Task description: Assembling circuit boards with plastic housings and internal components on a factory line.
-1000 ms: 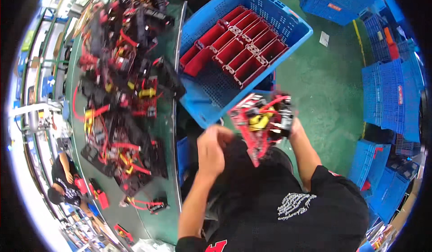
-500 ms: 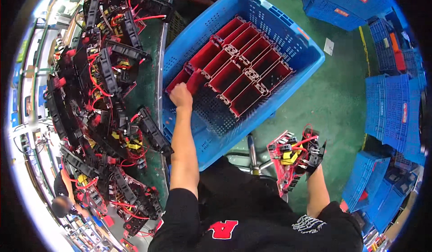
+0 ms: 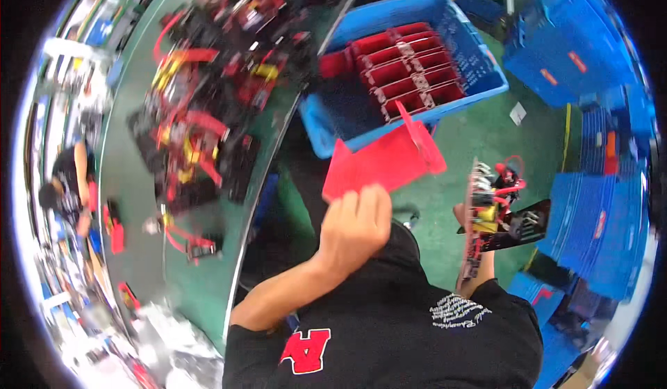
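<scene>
My left hand (image 3: 356,228) is closed on the lower edge of a red plastic housing (image 3: 382,158), a bent shell with upright side walls, held up in front of my chest. To the right, a circuit board assembly (image 3: 488,212) with red wires, yellow parts and a black plate is in my right hand (image 3: 459,213). The board stands on edge and hides most of that hand. Beyond the housing, a blue plastic crate (image 3: 410,121) holds rows of similar red housings (image 3: 410,62).
A green workbench (image 3: 208,267) on the left bears a heap of wired assemblies (image 3: 201,132), blurred here. Stacked blue crates (image 3: 573,215) line the right side. Another person (image 3: 69,180) stands across the bench. A white paper (image 3: 517,114) lies on the green floor.
My left hand has left the crate, bringing a red housing toward my chest. The view has swung left toward the bench. My right hand still holds the circuit board assembly, now turned more upright.
</scene>
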Demonstrator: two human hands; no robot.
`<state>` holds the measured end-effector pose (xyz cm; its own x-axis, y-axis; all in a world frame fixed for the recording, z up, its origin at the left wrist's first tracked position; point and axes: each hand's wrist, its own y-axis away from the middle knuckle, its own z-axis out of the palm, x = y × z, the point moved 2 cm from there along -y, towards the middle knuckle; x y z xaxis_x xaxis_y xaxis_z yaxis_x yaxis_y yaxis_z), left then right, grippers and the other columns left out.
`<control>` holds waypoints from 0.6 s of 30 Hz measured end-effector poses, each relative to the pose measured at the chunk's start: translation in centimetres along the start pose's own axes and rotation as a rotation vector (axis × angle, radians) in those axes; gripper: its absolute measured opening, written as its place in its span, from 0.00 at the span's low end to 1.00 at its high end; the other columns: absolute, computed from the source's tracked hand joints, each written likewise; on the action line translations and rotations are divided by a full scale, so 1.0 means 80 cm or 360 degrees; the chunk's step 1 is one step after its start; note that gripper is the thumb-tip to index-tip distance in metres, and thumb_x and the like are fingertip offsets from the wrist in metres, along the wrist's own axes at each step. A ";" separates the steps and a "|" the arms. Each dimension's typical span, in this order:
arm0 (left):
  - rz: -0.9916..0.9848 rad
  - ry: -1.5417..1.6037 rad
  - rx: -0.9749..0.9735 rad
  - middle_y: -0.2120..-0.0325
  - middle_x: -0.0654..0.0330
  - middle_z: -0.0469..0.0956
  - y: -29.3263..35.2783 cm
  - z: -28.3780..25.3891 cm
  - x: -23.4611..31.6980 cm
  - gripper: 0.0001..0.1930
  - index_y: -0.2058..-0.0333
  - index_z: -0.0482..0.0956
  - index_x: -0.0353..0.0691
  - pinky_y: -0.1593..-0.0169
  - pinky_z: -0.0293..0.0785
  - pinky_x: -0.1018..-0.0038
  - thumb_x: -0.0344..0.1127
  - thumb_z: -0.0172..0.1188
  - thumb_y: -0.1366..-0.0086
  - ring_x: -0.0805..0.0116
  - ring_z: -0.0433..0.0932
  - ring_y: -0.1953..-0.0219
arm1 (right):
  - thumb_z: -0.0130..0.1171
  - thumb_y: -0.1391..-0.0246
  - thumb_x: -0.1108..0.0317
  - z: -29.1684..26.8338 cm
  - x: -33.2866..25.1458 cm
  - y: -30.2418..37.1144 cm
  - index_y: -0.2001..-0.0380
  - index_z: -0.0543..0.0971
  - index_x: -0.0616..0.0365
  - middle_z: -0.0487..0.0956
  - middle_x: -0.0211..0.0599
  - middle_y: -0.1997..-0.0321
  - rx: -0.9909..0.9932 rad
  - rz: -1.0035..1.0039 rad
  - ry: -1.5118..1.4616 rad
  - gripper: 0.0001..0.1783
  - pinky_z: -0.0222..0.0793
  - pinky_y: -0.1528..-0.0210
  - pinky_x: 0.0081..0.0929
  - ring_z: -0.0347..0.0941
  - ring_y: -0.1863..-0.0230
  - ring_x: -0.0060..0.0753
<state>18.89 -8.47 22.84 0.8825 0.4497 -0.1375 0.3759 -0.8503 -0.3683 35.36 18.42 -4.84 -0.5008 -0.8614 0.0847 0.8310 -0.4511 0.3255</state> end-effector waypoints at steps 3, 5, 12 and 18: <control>0.0140 -0.0361 -0.0016 0.82 0.67 0.67 0.088 -0.062 0.027 0.06 0.67 0.79 0.33 0.79 0.59 0.81 0.26 0.59 0.44 0.79 0.64 0.82 | 0.35 0.31 0.57 -0.005 0.030 0.025 0.36 0.60 0.47 0.74 0.30 0.59 -0.0149 0.0111 -0.0274 0.23 0.62 0.80 0.32 0.64 0.83 0.22; 0.0032 -0.0469 -0.0031 0.80 0.66 0.70 0.144 -0.104 0.032 0.07 0.67 0.80 0.33 0.79 0.59 0.82 0.26 0.59 0.45 0.79 0.65 0.82 | 0.35 0.32 0.53 0.123 0.038 0.015 0.34 0.57 0.48 0.75 0.35 0.57 -0.1042 0.0569 0.0689 0.26 0.57 0.83 0.31 0.63 0.88 0.24; -0.0481 -0.1026 0.0101 0.75 0.63 0.78 0.320 -0.187 0.028 0.04 0.68 0.81 0.36 0.77 0.64 0.83 0.25 0.62 0.44 0.79 0.75 0.77 | 0.53 0.39 0.58 0.214 0.283 0.024 0.36 0.55 0.65 0.74 0.48 0.50 -0.1665 0.1632 0.0707 0.35 0.58 0.73 0.29 0.68 0.80 0.33; -0.1159 -0.1331 -0.0232 0.78 0.67 0.70 0.412 -0.156 -0.012 0.11 0.62 0.80 0.34 0.76 0.63 0.80 0.26 0.59 0.46 0.78 0.67 0.80 | 0.55 0.41 0.54 0.211 0.410 0.043 0.47 0.69 0.63 0.74 0.37 0.48 -0.1538 0.2210 0.0640 0.26 0.58 0.72 0.28 0.69 0.75 0.29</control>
<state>33.93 -40.30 22.29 -0.0089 0.8491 -0.5282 0.8035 -0.3084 -0.5093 17.68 -7.45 14.95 0.6135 -0.6278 -0.4790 0.4624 0.7773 -0.4266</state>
